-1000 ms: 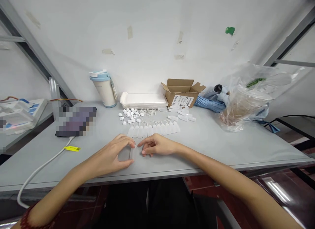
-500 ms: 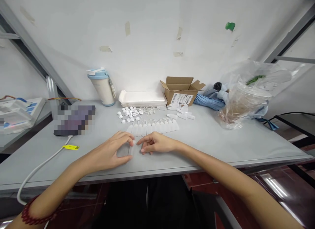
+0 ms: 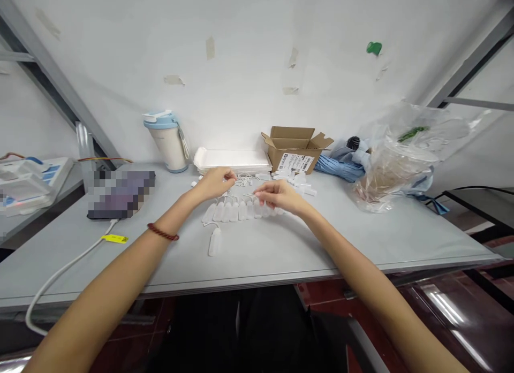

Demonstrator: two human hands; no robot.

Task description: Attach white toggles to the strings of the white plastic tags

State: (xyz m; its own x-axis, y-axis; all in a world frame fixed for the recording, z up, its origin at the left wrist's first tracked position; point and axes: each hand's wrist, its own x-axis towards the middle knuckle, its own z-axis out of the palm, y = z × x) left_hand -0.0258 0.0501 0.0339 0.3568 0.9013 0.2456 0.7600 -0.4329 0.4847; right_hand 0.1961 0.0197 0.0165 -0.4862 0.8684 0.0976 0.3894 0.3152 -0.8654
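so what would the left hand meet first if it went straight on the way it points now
Probably the loose white cords just past the left hand's fingertips, though its height above the table is unclear, so it might pass over them.

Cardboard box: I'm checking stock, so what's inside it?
Inside the open cardboard box, only bare inner wall shows; its front panel hides the bottom, so anything lying there can't be seen.

The right hand (image 3: 278, 196) is by a tube row (image 3: 242, 211).
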